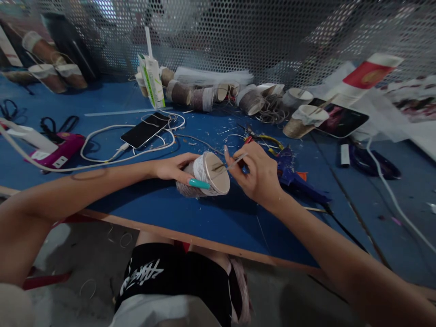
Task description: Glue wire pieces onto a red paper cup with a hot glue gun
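My left hand (174, 167) is wrapped around a cup (220, 182) tilted on its side, its pale round end facing right. Grey-brown twine covers the cup's body and white lace (200, 169) circles it near that end. My left thumb, with a long turquoise nail, presses on the lace. At the cup's round end, my right hand (257, 173) pinches a thin, pale strip (241, 159) that crosses in front of it. A dark thin piece shows against the cup's round end; where it is fixed I cannot tell.
Right of my right hand lies a blue glue gun (296, 179). A phone (146, 130) with a white cable and a magenta power strip (59, 150) lie left. Several twine-wrapped cups (204, 99), a drink carton (152, 81) and a second phone (344, 119) stand or lie behind.
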`<state>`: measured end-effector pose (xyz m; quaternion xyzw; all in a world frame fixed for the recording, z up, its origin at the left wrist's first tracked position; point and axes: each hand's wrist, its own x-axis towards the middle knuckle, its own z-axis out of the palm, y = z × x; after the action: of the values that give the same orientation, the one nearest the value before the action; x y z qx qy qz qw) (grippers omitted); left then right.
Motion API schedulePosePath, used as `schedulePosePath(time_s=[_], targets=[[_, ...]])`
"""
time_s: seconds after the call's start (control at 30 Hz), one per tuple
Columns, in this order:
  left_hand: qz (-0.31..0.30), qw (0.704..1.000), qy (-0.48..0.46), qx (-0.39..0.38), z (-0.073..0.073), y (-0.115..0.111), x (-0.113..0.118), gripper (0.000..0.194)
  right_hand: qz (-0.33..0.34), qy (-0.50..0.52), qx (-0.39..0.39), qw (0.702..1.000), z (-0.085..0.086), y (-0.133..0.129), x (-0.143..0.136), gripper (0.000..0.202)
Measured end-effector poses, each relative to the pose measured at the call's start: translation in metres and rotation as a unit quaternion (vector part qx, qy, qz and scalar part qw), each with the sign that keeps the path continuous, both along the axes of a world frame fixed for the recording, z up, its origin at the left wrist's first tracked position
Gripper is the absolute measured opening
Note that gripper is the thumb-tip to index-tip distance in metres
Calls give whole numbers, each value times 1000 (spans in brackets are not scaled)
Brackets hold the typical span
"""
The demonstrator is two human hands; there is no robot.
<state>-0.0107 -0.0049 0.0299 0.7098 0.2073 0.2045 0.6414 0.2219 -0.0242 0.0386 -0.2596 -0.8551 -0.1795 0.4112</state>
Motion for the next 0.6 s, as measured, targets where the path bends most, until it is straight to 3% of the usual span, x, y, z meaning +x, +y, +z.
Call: schedulePosePath(time_s=[0.17,0.3,0.47,0.6], targets=[[-3,1000,2,-1,0,1,-2,72,39,21,-93,995,2,-5,7,19],[25,1000,-4,-12,-8,3,-2,76,65,112,-157,979,-3,-7,10,27],[142,981,-67,-110,-24,14,2,79,-18,276,-187,943,-10,0,7,42],[190,967,-88,-149,-22,27,1,77,-74,294,-291,907,-11,4,6,47]])
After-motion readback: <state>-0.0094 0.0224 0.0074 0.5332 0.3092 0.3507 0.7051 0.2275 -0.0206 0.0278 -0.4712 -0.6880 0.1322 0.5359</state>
